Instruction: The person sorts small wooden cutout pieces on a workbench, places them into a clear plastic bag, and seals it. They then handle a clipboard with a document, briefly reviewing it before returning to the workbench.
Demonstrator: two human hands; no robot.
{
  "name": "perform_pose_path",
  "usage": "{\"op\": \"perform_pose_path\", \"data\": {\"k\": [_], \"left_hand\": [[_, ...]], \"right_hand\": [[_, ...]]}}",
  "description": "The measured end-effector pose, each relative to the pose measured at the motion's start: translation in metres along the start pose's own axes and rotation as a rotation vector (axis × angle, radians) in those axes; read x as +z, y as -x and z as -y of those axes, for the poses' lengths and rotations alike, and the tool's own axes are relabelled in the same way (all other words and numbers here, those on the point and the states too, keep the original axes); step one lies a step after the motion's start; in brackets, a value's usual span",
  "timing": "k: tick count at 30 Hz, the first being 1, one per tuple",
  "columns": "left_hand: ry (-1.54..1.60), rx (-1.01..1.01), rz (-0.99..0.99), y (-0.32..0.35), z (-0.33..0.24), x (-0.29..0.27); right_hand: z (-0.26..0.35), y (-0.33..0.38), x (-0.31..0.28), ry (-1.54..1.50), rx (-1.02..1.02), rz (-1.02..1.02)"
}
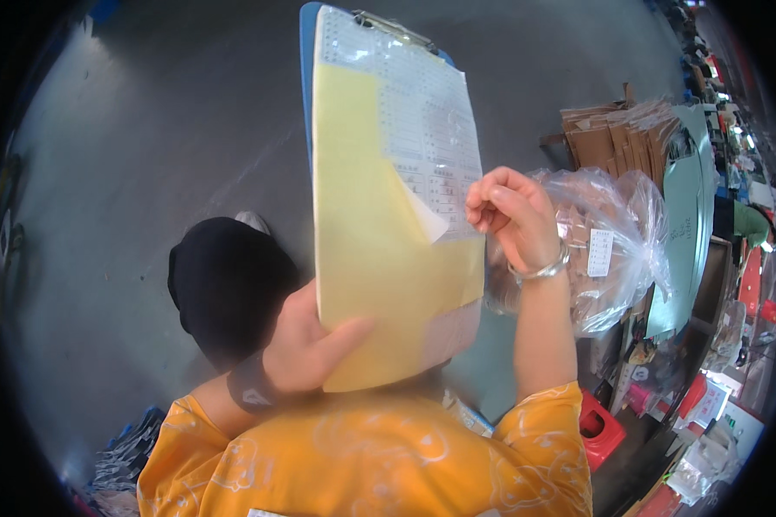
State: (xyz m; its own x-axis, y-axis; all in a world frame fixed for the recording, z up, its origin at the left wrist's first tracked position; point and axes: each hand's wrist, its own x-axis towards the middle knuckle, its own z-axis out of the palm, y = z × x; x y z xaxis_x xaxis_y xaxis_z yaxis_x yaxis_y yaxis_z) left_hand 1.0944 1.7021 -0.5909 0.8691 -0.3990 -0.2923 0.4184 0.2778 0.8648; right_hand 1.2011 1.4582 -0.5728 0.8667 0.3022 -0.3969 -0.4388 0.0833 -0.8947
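Observation:
A blue clipboard (pixel 308 86) with a metal clip (pixel 394 28) at its top is held upright in front of me. My left hand (pixel 305 346) grips its lower left corner, thumb across the front. On the board a yellow sheet (pixel 379 284) partly covers a white printed form (pixel 431 108). The yellow sheet's upper right part is folded over, showing a pale flap (pixel 422 209). At the right edge of the papers is my right hand (pixel 522 215), its fingers curled and closed. Whatever those fingertips may hold is hidden.
To the right, a clear plastic bag (pixel 616 258) of brown pieces sits by a stack of flat cardboard (pixel 616 138) and a pale green panel (pixel 687 215). A red plastic stool (pixel 601 431) stands lower right. A dark-covered knee or leg (pixel 228 276) shows beyond my left hand.

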Motion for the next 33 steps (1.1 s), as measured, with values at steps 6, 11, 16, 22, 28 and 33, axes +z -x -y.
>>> {"op": "perform_pose_path", "data": {"k": [6,11,16,22,28,33], "left_hand": [[0.017,-0.029,-0.09,-0.009,0.001,-0.002],[0.004,-0.04,-0.113,-0.016,-0.001,-0.007],[0.132,-0.163,-0.271,-0.021,-0.02,-0.013],[0.02,0.011,-0.689,-0.026,-0.041,-0.057],[-1.12,0.381,-0.692,-0.023,-0.03,-0.086],[-0.297,0.028,-1.083,0.004,-0.029,-0.109]], "right_hand": [[-0.023,0.012,0.04,1.05,-0.558,-0.211],[-0.02,-0.015,0.032,0.084,-0.121,-0.287],[-0.015,-0.038,-0.013,-0.693,0.088,-0.291],[0.037,-0.085,-0.12,0.424,-0.229,-0.436],[-0.011,-0.144,-0.184,1.703,0.213,-0.013],[-0.044,-0.17,-0.21,1.842,0.539,0.139]]}}
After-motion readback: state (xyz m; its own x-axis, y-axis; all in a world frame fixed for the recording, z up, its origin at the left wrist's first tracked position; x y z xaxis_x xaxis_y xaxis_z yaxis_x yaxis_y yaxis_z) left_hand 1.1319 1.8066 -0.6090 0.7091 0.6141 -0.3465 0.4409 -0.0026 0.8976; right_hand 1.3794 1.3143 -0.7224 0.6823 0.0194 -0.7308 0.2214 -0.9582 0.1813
